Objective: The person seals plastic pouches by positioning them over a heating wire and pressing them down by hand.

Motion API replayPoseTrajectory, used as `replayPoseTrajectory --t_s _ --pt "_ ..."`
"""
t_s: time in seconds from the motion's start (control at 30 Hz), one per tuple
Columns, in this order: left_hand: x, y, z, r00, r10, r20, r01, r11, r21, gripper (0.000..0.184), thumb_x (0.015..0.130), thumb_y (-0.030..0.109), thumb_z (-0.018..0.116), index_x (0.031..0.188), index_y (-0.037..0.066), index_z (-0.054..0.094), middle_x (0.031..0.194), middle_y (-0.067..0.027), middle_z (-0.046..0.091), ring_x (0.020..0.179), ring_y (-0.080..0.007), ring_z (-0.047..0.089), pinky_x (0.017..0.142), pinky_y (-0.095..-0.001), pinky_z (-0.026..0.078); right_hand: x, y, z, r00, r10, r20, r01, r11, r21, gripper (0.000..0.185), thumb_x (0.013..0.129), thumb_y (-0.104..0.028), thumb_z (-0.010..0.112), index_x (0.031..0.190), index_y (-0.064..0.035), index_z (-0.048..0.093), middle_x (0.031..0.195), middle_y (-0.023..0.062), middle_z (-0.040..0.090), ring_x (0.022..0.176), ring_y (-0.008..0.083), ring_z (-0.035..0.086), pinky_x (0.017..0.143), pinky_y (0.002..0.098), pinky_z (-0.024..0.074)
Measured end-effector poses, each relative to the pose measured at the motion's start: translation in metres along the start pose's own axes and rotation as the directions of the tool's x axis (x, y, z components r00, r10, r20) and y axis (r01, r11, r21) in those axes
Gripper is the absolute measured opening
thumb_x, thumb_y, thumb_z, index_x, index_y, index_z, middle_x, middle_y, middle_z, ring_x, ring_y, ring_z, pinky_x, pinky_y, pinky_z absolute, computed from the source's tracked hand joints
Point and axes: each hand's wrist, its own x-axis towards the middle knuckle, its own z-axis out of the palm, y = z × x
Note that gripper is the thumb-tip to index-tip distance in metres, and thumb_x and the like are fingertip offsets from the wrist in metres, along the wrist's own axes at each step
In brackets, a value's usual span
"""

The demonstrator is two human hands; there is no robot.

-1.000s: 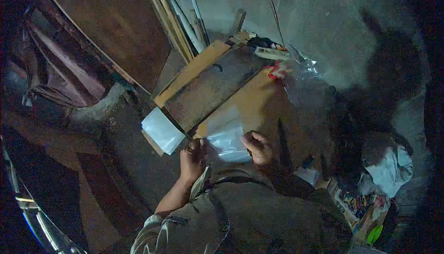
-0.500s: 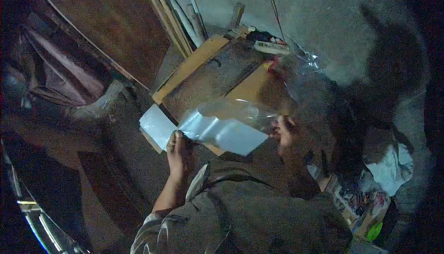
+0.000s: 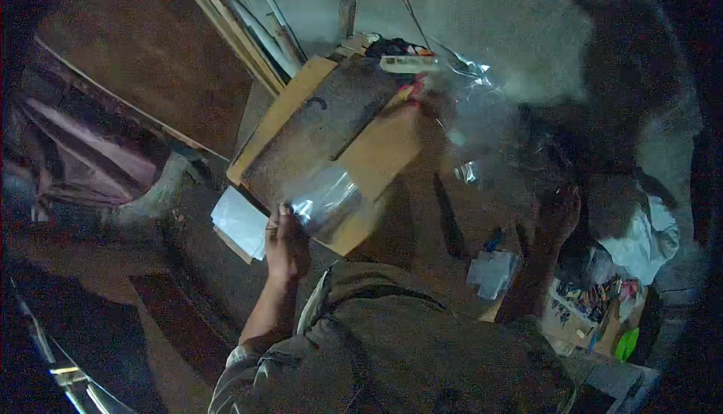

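My left hand (image 3: 285, 247) is closed on the near left end of a clear, shiny plastic sheet (image 3: 331, 194), thumb on top. The sheet lies over or just above a brown cardboard piece (image 3: 384, 143); I cannot tell whether it touches. Just left of that hand is a stack of white sheets (image 3: 239, 216). My right hand (image 3: 561, 210) is far over to the right, in shadow and blurred. Its fingers do not show clearly, nor whether anything is in them. Small clear plastic pieces (image 3: 493, 272) lie to its lower left.
A dark board (image 3: 309, 120) lies beside the cardboard. Wooden strips (image 3: 226, 26) lean at the back left. Crumpled clear plastic (image 3: 474, 71) is at the back. On the right are a white bag (image 3: 644, 241) and a box of small items (image 3: 595, 301).
My right hand has let go of the plastic sheet and moved right. My left hand still grips its end. The white sheet seen with the plastic no longer shows there. The view has shifted.
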Motion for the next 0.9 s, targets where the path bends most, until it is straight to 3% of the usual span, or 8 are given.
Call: replayPoseTrajectory --t_s 0.33,0.43,0.5,0.53,0.57,0.7,0.77,0.9 --pt "0.051 -0.083 0.019 0.959 -0.101 0.264 -0.002 0.931 0.364 0.021 0.098 0.024 0.047 0.111 0.008 0.053 0.105 -0.0023 0.054 0.091 -0.0147 0.052 0.078 -0.0352 0.046 -0.037 0.048 -0.003 0.97 0.241 0.037 -0.244 0.96 0.141 0.059 0.079 -0.036 0.067 0.128 -0.0073 0.048 0.122 0.016 0.057 0.113 0.0385 0.053 0.097 0.051 0.0405" --pt "0.053 -0.082 0.039 0.933 -0.09 0.348 -0.185 0.708 0.681 0.027 0.1 0.02 0.04 0.12 0.005 0.05 0.11 -0.0063 0.053 0.098 -0.0179 0.054 0.085 -0.0389 0.046 -0.04 0.075 -0.016 0.995 -0.006 0.104 0.002 0.999 0.037 0.057 0.082 -0.042 0.062 0.124 -0.0042 0.054 0.126 0.0226 0.052 0.119 0.0395 0.046 0.101 0.0493 0.0375" --pt "0.039 -0.062 0.063 0.734 0.019 0.679 -0.678 -0.022 0.734 0.033 0.101 0.023 0.035 0.124 0.003 0.048 0.114 -0.0091 0.053 0.105 -0.0219 0.051 0.095 -0.0375 0.041 -0.044 0.073 -0.02 0.994 0.073 0.076 -0.078 0.995 0.055 0.051 0.082 -0.036 0.062 0.12 -0.0037 0.056 0.125 0.0222 0.053 0.117 0.0397 0.049 0.1 0.0481 0.0385" --pt "0.055 -0.094 0.052 0.742 0.09 0.664 -0.566 0.614 0.55 0.035 0.101 0.024 0.035 0.126 0.002 0.046 0.116 -0.0101 0.053 0.107 -0.0233 0.05 0.097 -0.0357 0.039 -0.044 0.071 -0.022 0.992 0.11 0.06 -0.114 0.991 0.065 0.047 0.082 -0.033 0.062 0.119 -0.0034 0.058 0.125 0.022 0.054 0.115 0.0398 0.05 0.099 0.0474 0.039" --pt "0.071 -0.126 0.042 0.747 0.159 0.646 -0.262 0.963 0.065 0.037 0.101 0.025 0.034 0.127 0.002 0.045 0.118 -0.0112 0.053 0.109 -0.0246 0.049 0.099 -0.0339 0.038 -0.043 0.067 -0.024 0.989 0.145 0.043 -0.148 0.986 0.076 0.044 0.083 -0.03 0.062 0.117 -0.0032 0.059 0.124 0.0219 0.054 0.114 0.04 0.051 0.099 0.0468 0.0395" --pt "0.067 -0.122 0.084 0.738 0.015 0.674 -0.531 0.63 0.567 0.032 0.096 0.026 0.048 0.119 0.004 0.048 0.122 -0.0132 0.054 0.101 -0.031 0.056 0.089 -0.0387 0.046 -0.018 0.043 -0.052 0.943 0.296 0.155 -0.318 0.937 0.147 0.041 0.082 -0.027 0.063 0.115 -0.0024 0.06 0.122 0.0218 0.056 0.112 0.04 0.052 0.098 0.0462 0.0409" --pt "0.066 -0.122 0.102 0.842 -0.217 0.493 -0.066 0.866 0.495 0.031 0.095 0.028 0.05 0.117 0.006 0.049 0.117 -0.0117 0.055 0.095 -0.0305 0.057 0.084 -0.0409 0.046 -0.016 0.036 -0.053 0.928 0.346 0.136 -0.365 0.919 0.15 0.041 0.082 -0.026 0.064 0.114 -0.0024 0.06 0.12 0.0216 0.057 0.111 0.0398 0.053 0.097 0.0456 0.0419" --pt "0.063 -0.127 0.127 0.807 -0.374 0.456 0.443 0.895 -0.05 0.031 0.093 0.035 0.054 0.112 0.011 0.049 0.099 -0.0047 0.053 0.083 -0.0201 0.054 0.076 -0.0413 0.046 -0.022 0.03 -0.052 0.973 0.23 -0.017 -0.225 0.964 0.144 0.043 0.078 -0.024 0.067 0.114 -0.0027 0.06 0.118 0.0204 0.058 0.109 0.0386 0.055 0.095 0.0439 0.0439"
